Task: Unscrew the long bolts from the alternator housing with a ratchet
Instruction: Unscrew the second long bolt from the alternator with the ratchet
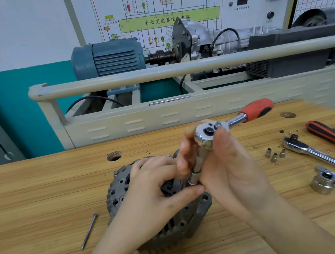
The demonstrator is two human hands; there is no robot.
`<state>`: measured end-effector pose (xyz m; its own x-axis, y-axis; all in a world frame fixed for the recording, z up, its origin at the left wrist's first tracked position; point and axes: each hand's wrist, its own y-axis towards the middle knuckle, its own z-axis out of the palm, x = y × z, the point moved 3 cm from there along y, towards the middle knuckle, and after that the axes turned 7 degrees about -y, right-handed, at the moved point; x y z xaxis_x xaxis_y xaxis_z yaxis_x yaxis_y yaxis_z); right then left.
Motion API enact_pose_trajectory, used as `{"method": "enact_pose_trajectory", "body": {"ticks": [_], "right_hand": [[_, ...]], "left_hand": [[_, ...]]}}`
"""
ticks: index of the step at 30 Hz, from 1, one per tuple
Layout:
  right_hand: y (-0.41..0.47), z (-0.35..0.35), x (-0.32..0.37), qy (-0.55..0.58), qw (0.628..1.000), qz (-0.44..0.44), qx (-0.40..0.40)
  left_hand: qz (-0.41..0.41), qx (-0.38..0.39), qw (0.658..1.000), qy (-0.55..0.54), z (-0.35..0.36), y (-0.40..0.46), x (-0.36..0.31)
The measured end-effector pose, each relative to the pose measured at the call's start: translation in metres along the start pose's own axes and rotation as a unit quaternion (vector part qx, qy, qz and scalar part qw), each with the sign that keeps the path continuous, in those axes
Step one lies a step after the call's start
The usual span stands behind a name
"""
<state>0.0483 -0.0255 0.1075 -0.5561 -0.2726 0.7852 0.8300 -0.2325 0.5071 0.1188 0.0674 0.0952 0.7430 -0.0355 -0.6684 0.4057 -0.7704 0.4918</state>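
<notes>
The right hand [223, 158] pinched the ratchet [210, 135] head; the left hand [157, 181] gripped the alternator [166, 227] at six o'clock. Socket [194, 178] seating unseen (handle unheld); it could slip, rounding the bolt.

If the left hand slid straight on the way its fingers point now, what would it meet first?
Most likely the socket extension under the ratchet. The left hand lies on the alternator with its fingers aimed right, their tips already at or almost at that shaft; depth is unclear.
</notes>
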Motion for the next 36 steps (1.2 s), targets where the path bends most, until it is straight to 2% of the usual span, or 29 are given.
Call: {"method": "enact_pose_trajectory", "body": {"ticks": [4, 8, 14, 22, 30, 36], "right_hand": [[-0.0004, -0.0003, 0.0036, -0.004, 1.0, -0.021, -0.008], [-0.0004, 0.0, 0.0021, 0.008, 1.0, -0.006, 0.0], [0.0015, -0.0027, -0.0016, 0.074, 0.997, 0.019, -0.007], [0.0004, -0.0013, 0.0042, 0.024, 0.999, -0.022, -0.007], [0.0025, -0.0036, -0.0007, 0.058, 0.998, 0.014, -0.01], [0.0016, -0.0044, 0.0043, 0.055, 0.998, -0.02, -0.007]], "left_hand": [[0.003, 0.002, 1.0, 0.019, 0.0016, 0.0005, 0.0016], [-0.003, 0.001, 1.0, 0.003, 0.0007, 0.0007, 0.0001], [-0.01, 0.027, 0.999, 0.015, -0.0011, -0.0007, 0.002], [-0.009, 0.011, 1.0, 0.02, 0.0, -0.0002, 0.0003], [-0.016, 0.01, 1.0, 0.011, -0.0006, 0.0003, 0.0008], [-0.008, 0.007, 1.0, 0.02, -0.001, -0.0002, 0.0005]]}}
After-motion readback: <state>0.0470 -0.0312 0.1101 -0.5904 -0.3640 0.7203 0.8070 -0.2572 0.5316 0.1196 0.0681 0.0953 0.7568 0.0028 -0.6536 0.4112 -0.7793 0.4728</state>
